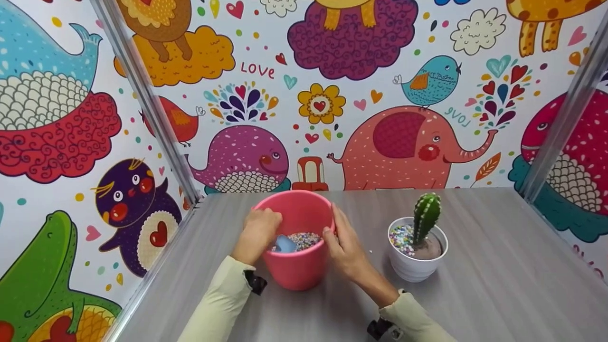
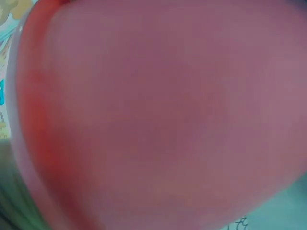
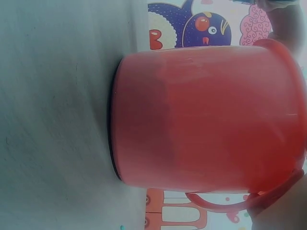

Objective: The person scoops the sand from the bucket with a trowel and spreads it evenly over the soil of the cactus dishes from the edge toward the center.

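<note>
A pink bucket (image 1: pixel 297 271) stands upright on the table, with small multicoloured pebbles (image 1: pixel 308 240) inside. My left hand (image 1: pixel 258 235) reaches over its left rim, holding a blue scoop (image 1: pixel 286 244) whose bowl lies at the pebbles; its handle and my fingertips are hidden. On the right side, my right hand (image 1: pixel 346 244) grips the bucket's rim, thumb toward me. The bucket wall fills the left wrist view. In the right wrist view the bucket (image 3: pixel 211 120) shows side-on, with its carrying handle (image 3: pixel 218 206) hanging near my right hand (image 3: pixel 283 208).
To the right stands a white pot (image 1: pixel 414 267) with a cactus (image 1: pixel 426 216). Coloured pebbles (image 1: pixel 402 238) cover its left part; a brown surface (image 1: pixel 430 249) shows on the right. One small pebble (image 1: pixel 371 251) lies on the grey table (image 1: pixel 484 266). Patterned walls enclose the table.
</note>
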